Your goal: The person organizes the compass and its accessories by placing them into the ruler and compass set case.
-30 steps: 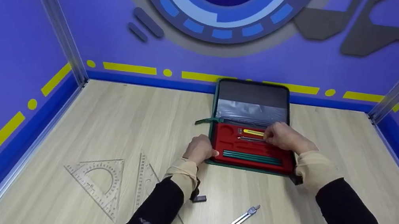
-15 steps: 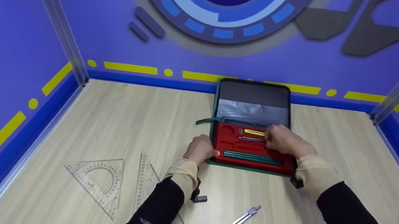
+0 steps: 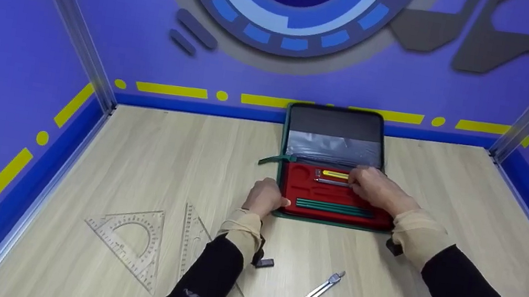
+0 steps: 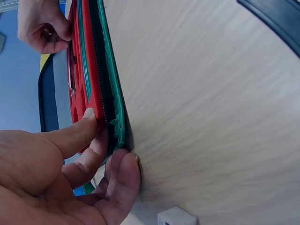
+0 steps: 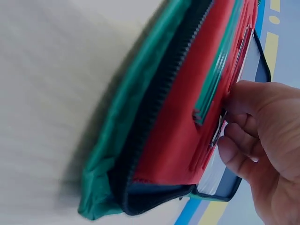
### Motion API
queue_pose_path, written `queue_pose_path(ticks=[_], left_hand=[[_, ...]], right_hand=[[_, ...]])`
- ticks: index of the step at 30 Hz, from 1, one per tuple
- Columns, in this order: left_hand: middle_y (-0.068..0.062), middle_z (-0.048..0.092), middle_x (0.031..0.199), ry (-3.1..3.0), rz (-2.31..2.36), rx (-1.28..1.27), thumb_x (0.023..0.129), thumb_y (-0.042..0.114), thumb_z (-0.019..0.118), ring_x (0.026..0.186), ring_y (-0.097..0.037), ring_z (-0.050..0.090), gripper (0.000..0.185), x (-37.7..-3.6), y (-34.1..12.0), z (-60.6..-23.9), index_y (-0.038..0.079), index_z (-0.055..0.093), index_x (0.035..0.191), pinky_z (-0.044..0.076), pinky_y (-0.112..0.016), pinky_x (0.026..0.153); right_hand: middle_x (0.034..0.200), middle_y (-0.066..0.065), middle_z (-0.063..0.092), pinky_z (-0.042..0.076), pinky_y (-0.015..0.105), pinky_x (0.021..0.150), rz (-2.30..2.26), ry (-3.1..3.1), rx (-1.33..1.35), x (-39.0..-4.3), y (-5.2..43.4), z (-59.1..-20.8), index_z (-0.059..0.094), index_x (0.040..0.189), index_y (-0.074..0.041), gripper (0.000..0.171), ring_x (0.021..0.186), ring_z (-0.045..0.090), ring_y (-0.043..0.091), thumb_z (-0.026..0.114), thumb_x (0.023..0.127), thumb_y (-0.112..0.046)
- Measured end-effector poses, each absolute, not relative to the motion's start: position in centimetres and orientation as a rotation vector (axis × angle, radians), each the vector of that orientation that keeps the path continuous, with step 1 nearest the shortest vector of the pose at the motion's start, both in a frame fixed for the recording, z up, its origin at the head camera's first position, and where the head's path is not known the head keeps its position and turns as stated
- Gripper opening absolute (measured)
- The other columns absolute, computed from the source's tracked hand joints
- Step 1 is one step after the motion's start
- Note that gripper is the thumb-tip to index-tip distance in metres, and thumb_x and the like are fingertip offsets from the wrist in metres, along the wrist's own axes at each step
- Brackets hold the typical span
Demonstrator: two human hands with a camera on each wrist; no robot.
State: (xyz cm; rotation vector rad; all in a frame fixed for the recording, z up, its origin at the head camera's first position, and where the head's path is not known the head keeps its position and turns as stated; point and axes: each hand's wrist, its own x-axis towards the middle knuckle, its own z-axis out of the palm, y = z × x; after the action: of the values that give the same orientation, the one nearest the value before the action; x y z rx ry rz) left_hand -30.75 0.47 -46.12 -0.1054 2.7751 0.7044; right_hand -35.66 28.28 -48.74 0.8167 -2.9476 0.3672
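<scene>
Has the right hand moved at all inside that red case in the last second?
Barely. The right hand has slid slightly left along the silver tool, judged against the red tray, which stays put.

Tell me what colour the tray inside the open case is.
Red tray; clearest in the head view.

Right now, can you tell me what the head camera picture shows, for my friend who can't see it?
A person's right hand reaches into an open green case with a red tray, its fingers at a metal tool beside a yellow one, while the left hand holds the case's near left corner. On the wooden table lie two clear set squares and a metal compass.
</scene>
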Motion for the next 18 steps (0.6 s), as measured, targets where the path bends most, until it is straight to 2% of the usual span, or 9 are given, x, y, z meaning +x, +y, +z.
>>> queue_pose_path(ticks=[6, 12, 18], left_hand=[[-0.016, 0.073, 0.109, 2.767, 0.723, -0.113, 0.091, 0.028, 0.082, 0.094, -0.024, 0.068, 0.036, -30.63, 0.63, -46.06, -0.001, 0.071, 0.111, 0.055, -0.036, 0.081], [-0.016, 0.074, 0.107, 2.772, 0.725, -0.099, 0.091, 0.027, 0.082, 0.093, -0.024, 0.069, 0.035, -30.64, 0.60, -46.28, -0.001, 0.072, 0.109, 0.056, -0.036, 0.079], [-0.015, 0.074, 0.104, 2.766, 0.741, -0.116, 0.092, 0.027, 0.082, 0.092, -0.024, 0.070, 0.033, -30.65, 0.63, -46.25, 0.000, 0.072, 0.108, 0.056, -0.037, 0.079]], right_hand=[[0.088, 0.011, 0.071, 0.057, 0.042, 0.072, 0.441, -2.973, 0.848, -35.54, 28.54, -48.19, 0.074, 0.088, 0.000, 0.011, 0.077, 0.062, 0.023, 0.066, 0.091, 0.008], [0.073, 0.003, 0.057, 0.044, 0.032, 0.060, 0.316, -2.991, 0.849, -35.47, 28.09, -48.06, 0.068, 0.079, -0.004, 0.015, 0.064, 0.050, 0.017, 0.069, 0.091, 0.003], [0.068, 0.006, 0.057, 0.047, 0.036, 0.055, 0.121, -2.914, 0.854, -35.17, 27.71, -48.01, 0.067, 0.073, -0.005, 0.016, 0.057, 0.051, 0.021, 0.069, 0.089, 0.000]])
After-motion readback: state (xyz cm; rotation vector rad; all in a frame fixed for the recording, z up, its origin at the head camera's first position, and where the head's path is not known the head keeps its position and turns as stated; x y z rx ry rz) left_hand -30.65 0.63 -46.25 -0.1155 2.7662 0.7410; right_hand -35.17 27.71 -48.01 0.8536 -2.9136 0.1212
